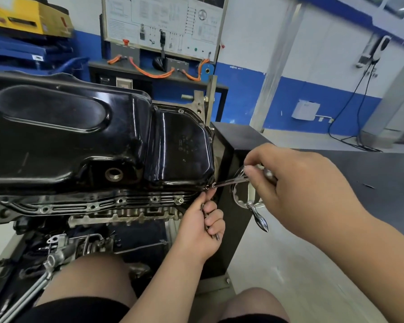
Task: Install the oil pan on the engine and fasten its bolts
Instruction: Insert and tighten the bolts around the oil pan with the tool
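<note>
So the oil pan (79,136) was seated on the engine (126,215); a corner bolt (211,185) was seemingly being started, driver (231,181) gripped by the right hand (289,183), spare bolts (216,236) clutched in the left hand (201,229). Next, squareness probably had to be kept.

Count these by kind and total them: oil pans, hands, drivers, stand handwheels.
oil pan: 1
driver: 1
hands: 2 (left hand gripping bolts, right hand gripping the driver)
handwheel: 1
total: 5
</note>
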`<act>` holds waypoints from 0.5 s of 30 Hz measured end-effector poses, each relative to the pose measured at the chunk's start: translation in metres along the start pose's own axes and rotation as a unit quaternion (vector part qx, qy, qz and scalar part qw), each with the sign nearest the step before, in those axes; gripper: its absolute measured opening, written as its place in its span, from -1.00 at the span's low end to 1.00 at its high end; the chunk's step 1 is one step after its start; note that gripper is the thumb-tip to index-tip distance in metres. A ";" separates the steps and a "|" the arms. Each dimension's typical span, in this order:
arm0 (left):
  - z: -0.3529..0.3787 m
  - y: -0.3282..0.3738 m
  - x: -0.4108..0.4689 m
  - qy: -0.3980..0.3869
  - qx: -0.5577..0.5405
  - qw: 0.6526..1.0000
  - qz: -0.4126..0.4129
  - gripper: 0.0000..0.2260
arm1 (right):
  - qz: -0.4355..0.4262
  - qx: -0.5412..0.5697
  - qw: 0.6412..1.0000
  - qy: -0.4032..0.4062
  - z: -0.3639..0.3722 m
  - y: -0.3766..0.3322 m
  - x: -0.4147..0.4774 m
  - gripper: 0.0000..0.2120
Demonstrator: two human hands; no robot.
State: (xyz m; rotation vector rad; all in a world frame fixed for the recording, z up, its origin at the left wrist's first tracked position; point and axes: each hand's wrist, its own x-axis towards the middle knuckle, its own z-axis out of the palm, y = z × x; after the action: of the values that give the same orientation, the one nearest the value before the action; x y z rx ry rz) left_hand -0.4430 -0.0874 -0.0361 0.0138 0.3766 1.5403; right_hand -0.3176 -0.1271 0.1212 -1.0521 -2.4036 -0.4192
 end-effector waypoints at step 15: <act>0.013 0.002 0.004 -0.006 -0.060 0.998 -0.033 -0.76 | 0.002 -0.063 0.997 -0.054 -0.008 -0.015 0.011 -0.66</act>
State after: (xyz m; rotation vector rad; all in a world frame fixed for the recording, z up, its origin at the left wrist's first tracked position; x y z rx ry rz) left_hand -0.4415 -0.0803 -0.0247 -0.0829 0.2730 1.4936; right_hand -0.3332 -0.1341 0.1324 -1.1614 -2.4971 -0.5302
